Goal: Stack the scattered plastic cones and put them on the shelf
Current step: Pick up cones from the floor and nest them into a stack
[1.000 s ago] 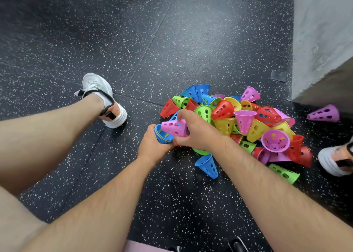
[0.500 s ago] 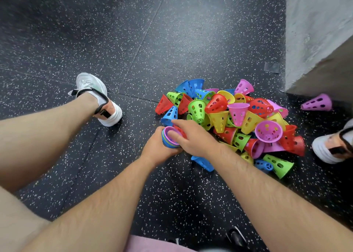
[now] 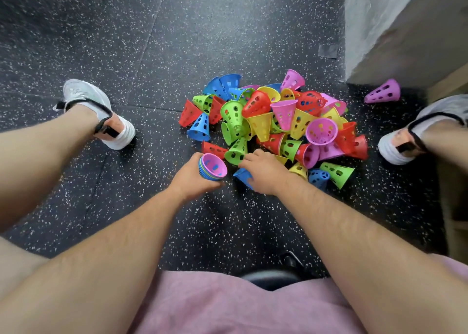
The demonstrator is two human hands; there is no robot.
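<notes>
2 hands (image 3: 191, 180) (image 3: 264, 173), 2 shoes (image 3: 83, 94) (image 3: 442, 107), 1 stack (image 3: 214, 168), 1 cone pile (image 3: 262, 126)

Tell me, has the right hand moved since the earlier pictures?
Yes. The right hand has left the stack in the left hand and moved right, over the blue cone on the floor.

A single wide-angle camera worn on the person's head looks forward and steeply down at the speckled floor (image 3: 126, 42). Both forearms rise from the bottom corners, close to the lens, and meet near mid-frame, where the left hand (image 3: 188, 179) grips a stack of cones (image 3: 212, 168) beside the right hand (image 3: 263, 174). The pile of cones (image 3: 273, 121) lies just above centre, a shoe (image 3: 88, 100) near each side edge, and a grey wall (image 3: 379, 17) at upper right.
</notes>
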